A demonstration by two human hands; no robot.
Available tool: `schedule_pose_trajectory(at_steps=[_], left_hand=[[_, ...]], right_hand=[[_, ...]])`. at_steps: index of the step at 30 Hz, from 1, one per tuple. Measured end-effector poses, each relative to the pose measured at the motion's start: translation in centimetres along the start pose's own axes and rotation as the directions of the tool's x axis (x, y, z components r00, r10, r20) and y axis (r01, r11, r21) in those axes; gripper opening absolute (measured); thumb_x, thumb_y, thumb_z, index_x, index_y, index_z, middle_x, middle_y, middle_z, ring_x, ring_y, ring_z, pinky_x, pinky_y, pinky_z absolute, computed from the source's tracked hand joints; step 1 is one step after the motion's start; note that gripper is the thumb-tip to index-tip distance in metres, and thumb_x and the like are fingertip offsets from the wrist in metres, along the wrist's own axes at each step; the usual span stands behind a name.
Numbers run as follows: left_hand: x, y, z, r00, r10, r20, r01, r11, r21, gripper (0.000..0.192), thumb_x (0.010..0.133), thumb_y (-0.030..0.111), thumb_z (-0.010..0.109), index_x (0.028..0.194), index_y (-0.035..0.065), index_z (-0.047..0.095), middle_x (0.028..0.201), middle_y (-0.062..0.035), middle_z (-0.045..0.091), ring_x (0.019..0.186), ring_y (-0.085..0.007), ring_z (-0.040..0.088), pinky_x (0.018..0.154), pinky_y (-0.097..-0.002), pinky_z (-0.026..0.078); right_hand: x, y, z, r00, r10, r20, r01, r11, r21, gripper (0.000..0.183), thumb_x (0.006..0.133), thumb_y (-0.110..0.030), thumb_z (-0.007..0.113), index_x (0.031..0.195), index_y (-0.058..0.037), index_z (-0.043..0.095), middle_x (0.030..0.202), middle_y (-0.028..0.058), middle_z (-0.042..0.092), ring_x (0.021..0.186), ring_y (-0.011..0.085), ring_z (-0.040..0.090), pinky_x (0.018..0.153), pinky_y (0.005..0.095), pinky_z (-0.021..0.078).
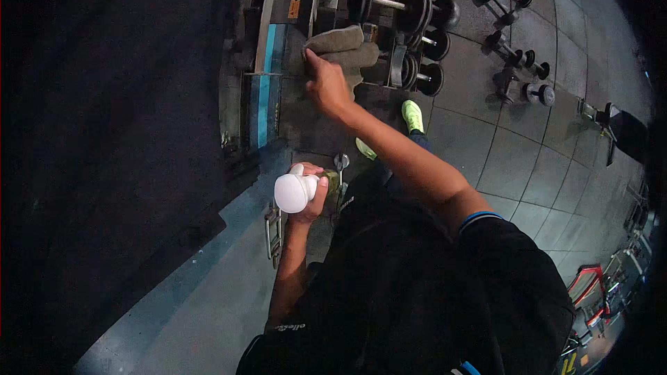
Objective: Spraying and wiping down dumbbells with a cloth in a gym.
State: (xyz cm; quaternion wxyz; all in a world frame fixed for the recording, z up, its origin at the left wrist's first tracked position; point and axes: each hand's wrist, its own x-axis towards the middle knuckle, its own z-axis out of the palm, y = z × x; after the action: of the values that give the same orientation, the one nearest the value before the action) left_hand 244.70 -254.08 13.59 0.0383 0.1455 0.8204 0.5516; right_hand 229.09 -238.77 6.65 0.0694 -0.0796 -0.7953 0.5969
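My left hand is wrapped around a bottle with a rounded white head, probably a spray bottle, held upright in front of my body. Part of its greenish body shows past my fingers. Farther ahead, my right hand pinches a grey-brown cloth at its edge. The folded cloth hangs beside the end of a dumbbell rack. Large black dumbbells with metal handles rest on that rack, just beyond the cloth.
Several dumbbells lie on the dark tiled floor to the right. A bench stands farther right, with red-framed equipment behind it. A blue-striped edge runs along the left. My yellow-green shoes are below.
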Motion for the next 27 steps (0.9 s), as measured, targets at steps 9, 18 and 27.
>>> schedule_pose_trajectory(at_steps=[9,18,27], left_hand=[[1.2,2.0,0.9,0.999,0.033,-0.042,-0.031,0.998,0.052,0.017,0.080,0.004,0.066,0.093,0.0028,0.055,0.092,-0.0132,0.061,0.087,-0.0252,0.060,0.080,-0.0390,0.049],[-0.1,1.6,2.7,0.993,-0.036,-0.113,0.039,0.999,0.028,0.020,0.081,0.002,0.068,0.095,0.0035,0.055,0.092,-0.0119,0.059,0.086,-0.0239,0.059,0.078,-0.0370,0.048],[0.7,2.9,3.9,0.966,-0.002,-0.259,0.004,1.000,0.008,0.023,0.079,0.003,0.069,0.096,0.0047,0.053,0.091,-0.0111,0.058,0.088,-0.0226,0.059,0.079,-0.0371,0.049]], right_hand=[[4.7,0.7,1.5,0.965,0.149,-0.217,-0.118,0.981,0.151,0.063,0.071,0.007,0.056,0.134,0.0050,0.050,0.104,0.0316,0.062,0.093,0.0456,0.062,0.083,0.0447,0.0497],[0.7,1.6,-2.1,0.972,-0.147,0.183,0.159,0.986,-0.051,0.054,0.075,0.006,0.053,0.128,-0.0015,0.058,0.117,0.0252,0.064,0.105,0.0405,0.064,0.090,0.0392,0.0501],[5.8,2.9,-9.1,0.950,0.309,0.049,-0.252,0.664,0.704,0.034,0.088,0.000,0.055,0.121,0.0050,0.063,0.108,0.0095,0.068,0.097,0.0169,0.062,0.086,0.0290,0.0483]])
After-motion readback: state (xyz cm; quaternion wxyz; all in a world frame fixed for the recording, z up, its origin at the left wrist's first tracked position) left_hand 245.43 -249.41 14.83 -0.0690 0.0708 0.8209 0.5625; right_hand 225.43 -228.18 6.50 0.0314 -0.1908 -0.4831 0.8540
